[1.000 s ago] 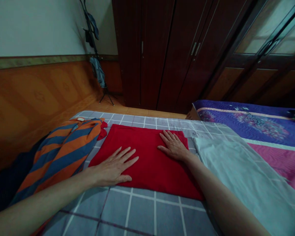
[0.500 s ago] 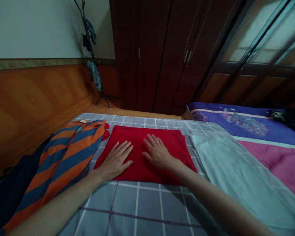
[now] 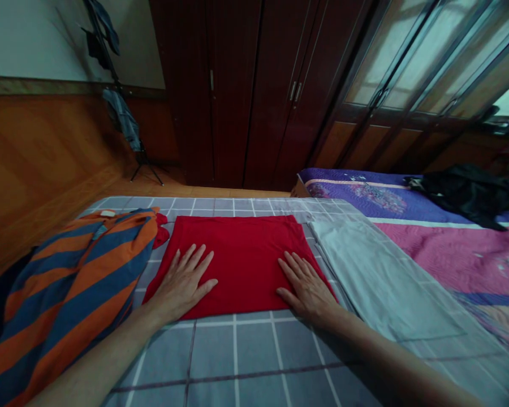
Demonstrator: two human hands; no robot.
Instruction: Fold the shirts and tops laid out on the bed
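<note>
A red folded cloth [image 3: 241, 260], perhaps a garment, lies flat on the grey checked bed cover [image 3: 220, 356] in front of me. My left hand [image 3: 184, 285] rests on its left part, palm down with the fingers spread. On its right part lies my right hand [image 3: 307, 285], also palm down and open, the thumb apart from the fingers. Neither hand grips anything. Left of the red cloth is an orange and blue striped garment [image 3: 97, 271] with a pale label at its collar. To the right lies a pale folded cloth [image 3: 377, 277].
A small red bunched cloth [image 3: 161, 230] shows beside the striped garment. Beyond the right side stands another bed with a purple and pink cover [image 3: 428, 249] and a black garment [image 3: 466, 192]. Dark wardrobes [image 3: 233, 102] stand behind; a coat stand [image 3: 142, 155] is at the back left.
My right hand has moved right across the red cloth, from near its middle to its right side. My left hand stays on the left part. The view has turned to the right.
</note>
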